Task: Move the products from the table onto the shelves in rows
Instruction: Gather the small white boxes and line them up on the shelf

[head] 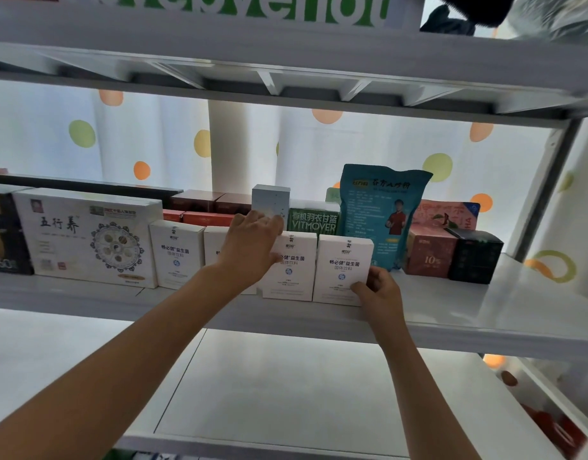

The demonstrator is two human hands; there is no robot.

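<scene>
— Pinching the bottom corner of the rightmost white box (343, 270) with the right hand (378, 291), upright on the middle shelf (452, 313).
— Left hand (249, 247)?
— Resting across the neighbouring white boxes (291, 267), fingers loosely spread.

Both arms reach forward; left hand (253, 242) seemingly flat, right hand (379, 288) pinching

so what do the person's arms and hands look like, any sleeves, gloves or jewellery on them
Both forearms are bare as far as the frame shows, with no sleeves in view. The left hand and right hand wear no gloves, and no rings, watch or bracelet are visible on either.
</scene>
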